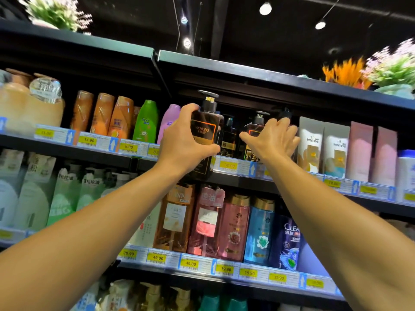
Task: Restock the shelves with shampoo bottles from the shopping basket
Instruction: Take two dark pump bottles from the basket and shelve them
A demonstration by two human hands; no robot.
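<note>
At nine o'clock on the upper shelf (74,143) stand orange bottles (102,114), then a green bottle (146,121) and a pink bottle (168,122) toward the centre. Just right of the pink one, the left hand (183,140) grips a dark amber pump bottle (205,133) marked WYOYORO: the thumb curls under its lower side and the fingers wrap over its shoulder, holding it upright at the shelf's front edge, its base overlapping the price rail. At one o'clock from it a slimmer black bottle (228,138) stands further back. Next comes a second pump bottle (254,131) of the same dark kind, and the right hand (272,136) lies against it with fingers spread and nearly straight; it seems to press the bottle rather than clasp it, though the contact is partly hidden by the hand itself. At three o'clock are two white Pantene tubes (323,149) and pale pink tubes (371,156). On the shelf below, at six o'clock, are amber, pink, blue and navy bottles behind yellow price tags (190,263)
</note>
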